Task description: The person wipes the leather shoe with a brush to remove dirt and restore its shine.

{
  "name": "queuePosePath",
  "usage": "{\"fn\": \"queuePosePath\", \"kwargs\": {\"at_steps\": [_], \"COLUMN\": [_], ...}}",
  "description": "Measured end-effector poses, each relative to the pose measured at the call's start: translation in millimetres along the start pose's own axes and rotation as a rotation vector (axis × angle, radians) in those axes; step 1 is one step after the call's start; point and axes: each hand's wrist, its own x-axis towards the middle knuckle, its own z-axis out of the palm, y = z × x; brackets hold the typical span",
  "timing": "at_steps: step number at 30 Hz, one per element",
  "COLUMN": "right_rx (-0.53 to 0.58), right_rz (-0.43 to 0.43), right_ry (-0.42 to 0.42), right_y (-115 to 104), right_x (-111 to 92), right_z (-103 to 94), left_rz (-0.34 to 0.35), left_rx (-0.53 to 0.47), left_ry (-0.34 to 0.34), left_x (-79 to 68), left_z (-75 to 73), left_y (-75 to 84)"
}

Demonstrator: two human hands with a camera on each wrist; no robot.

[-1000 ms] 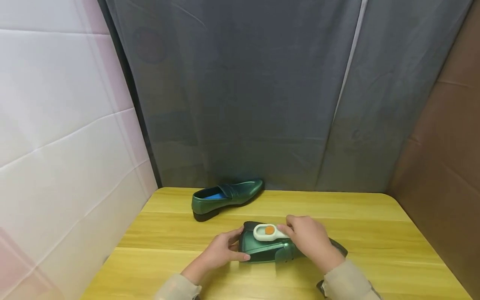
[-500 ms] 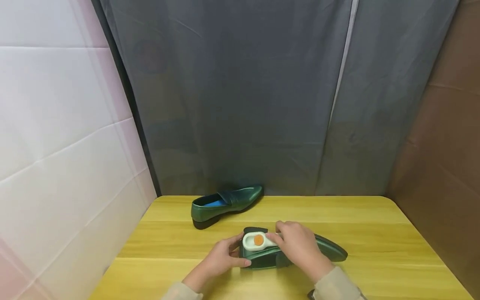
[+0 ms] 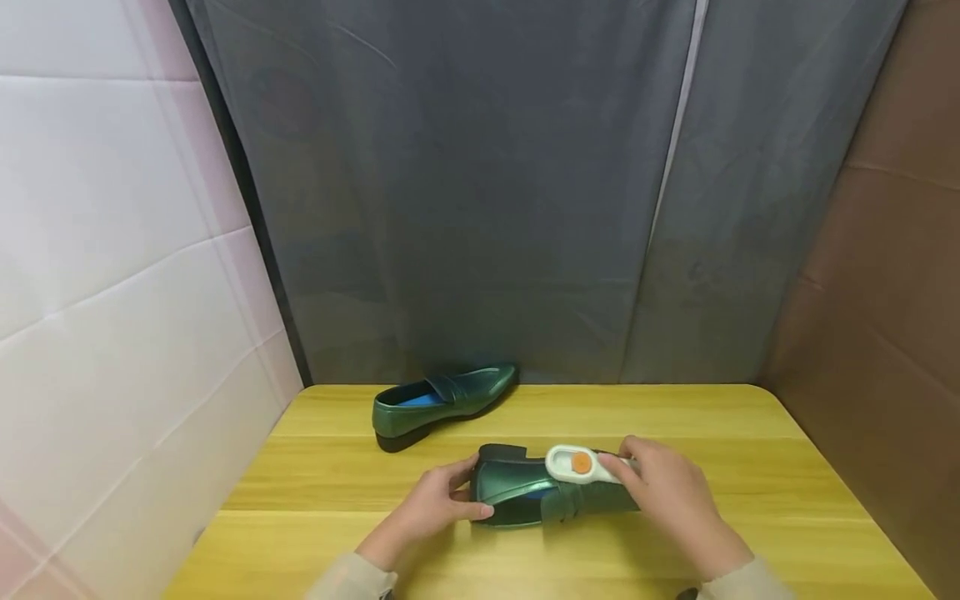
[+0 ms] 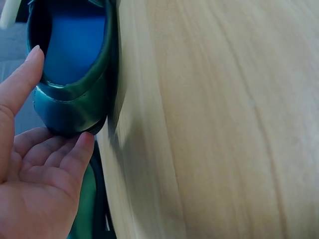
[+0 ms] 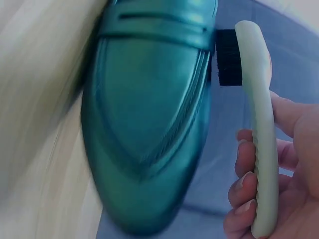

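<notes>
The left hand (image 3: 435,500) grips the heel end of the near green shoe (image 3: 510,479), thumb at the rim of the mouth and the other fingers spread from it, behind and under the heel. Hold the heel firmly here so that the shoe should not turn under brush pressure; set the thumb clear of the blue insole (image 4: 75,40). Just beyond this hand, a matching far shoe (image 3: 442,404) stands by the table's far edge, left of its middle, toe angled toward the far right corner. The near shoe lies about midway between the left and right edges of the table (image 3: 750,467), tipped on its side, mouth toward the near edge, sole toward the far edge, toe toward the right edge; whether it is slightly lifted cannot be told. A pale brush (image 5: 263,124) with an orange button (image 3: 581,462) meets the side facing the far edge, beside the strap; its black bristles (image 5: 229,57) are at or just beside the leather, contact uncertain. The right hand (image 3: 671,492) is clamped on the handle, fingers curled round it. Present the bristles flat and stroke lengthwise, lightly; excess force may scuff the glossy finish or catch the strap seam.
</notes>
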Motion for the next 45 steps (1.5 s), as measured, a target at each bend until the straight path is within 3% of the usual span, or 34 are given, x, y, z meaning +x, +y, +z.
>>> {"fn": "queuePosePath", "kwargs": {"at_steps": [9,15,22,31,45], "right_rx": [0.045,0.049,0.044,0.038,0.015], "right_rz": [0.063,0.085,0.122,0.123,0.208], "right_ry": [0.023,0.036,0.019,0.063,0.020], "right_y": [56,78,87,96,95], "right_x": [-23,-31,-28,-27,-28], "right_z": [-20.5,-23.7,-19.5,-15.5,-15.0], "left_rz": [0.014,0.024,0.043,0.099,0.076], "left_rx": [0.063,0.144,0.129,0.197,0.213], "left_ry": [0.007,0.068,0.124,0.194,0.153], "left_x": [7.7,13.6,14.7,18.7,34.4], "left_z": [-1.0,-1.4,-2.7,-1.5,-5.1], "left_y": [4.0,6.6,6.9,8.1,13.6]}}
